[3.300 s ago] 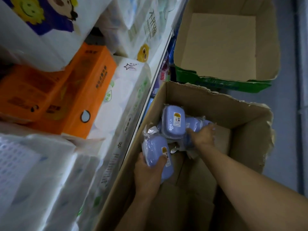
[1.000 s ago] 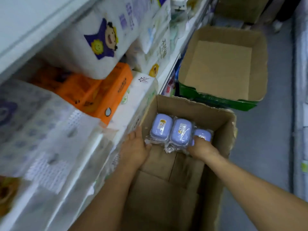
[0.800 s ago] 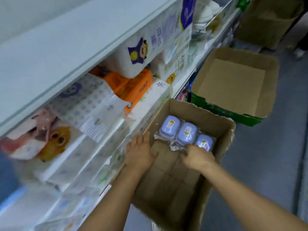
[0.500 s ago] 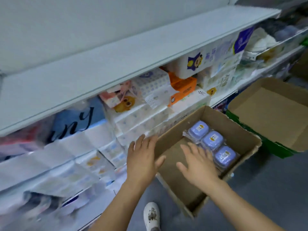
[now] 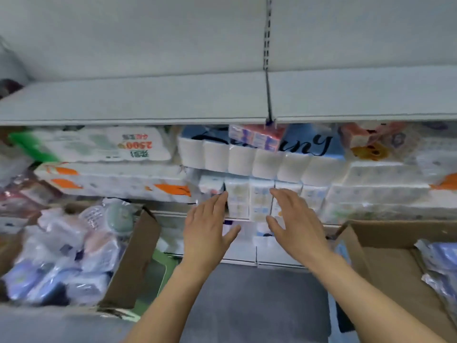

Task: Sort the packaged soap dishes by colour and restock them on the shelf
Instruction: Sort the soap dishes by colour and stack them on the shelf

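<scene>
Left hand (image 5: 206, 233) and right hand (image 5: 295, 229): both spread wide, holding nothing, raised before shelf (image 5: 138, 100); boxes of wrapped soap dishes (image 5: 61, 256) either side.

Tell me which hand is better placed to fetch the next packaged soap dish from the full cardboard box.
Left, probably. The left hand hangs open nearer the full cardboard box of wrapped soap dishes; the right hand, also open, would have to cross over.

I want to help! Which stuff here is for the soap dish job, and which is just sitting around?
For the job:
mixed soap dishes in left box
blue soap dishes in right box
empty shelf

Just sitting around:
tissue packs
</scene>
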Available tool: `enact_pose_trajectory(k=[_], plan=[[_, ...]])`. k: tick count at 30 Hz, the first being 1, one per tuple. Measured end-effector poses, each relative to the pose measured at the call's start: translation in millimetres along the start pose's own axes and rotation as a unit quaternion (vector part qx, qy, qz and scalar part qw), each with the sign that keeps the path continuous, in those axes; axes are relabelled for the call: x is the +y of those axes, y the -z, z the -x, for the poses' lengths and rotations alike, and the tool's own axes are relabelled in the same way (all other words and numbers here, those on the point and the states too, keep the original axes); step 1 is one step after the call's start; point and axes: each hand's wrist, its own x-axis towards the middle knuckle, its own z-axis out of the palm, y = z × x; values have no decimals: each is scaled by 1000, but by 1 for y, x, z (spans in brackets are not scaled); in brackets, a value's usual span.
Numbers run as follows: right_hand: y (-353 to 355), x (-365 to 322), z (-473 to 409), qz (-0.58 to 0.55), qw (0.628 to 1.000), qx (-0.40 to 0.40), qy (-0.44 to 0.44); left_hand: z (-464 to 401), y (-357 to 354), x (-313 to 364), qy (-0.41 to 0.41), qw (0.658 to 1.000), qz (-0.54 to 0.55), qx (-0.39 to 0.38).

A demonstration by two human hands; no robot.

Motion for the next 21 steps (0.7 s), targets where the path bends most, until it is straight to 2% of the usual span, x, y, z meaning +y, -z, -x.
enact_pose_trajectory(k=[5,14,18,21], plan=[[-62,-115,-37,-17,996,-37,76,37,38,-122,88,996,-19,-8],[-214,-310,-75,-58,980,-157,109,120,74,-362,246,966,-13,-74],[-276,-369,-85,-64,964,-230,116,147,76,-449,364,925,39,-97],[-322,-403,-87,-62,941,-298,151,162,70,-504,477,869,95,-90]])
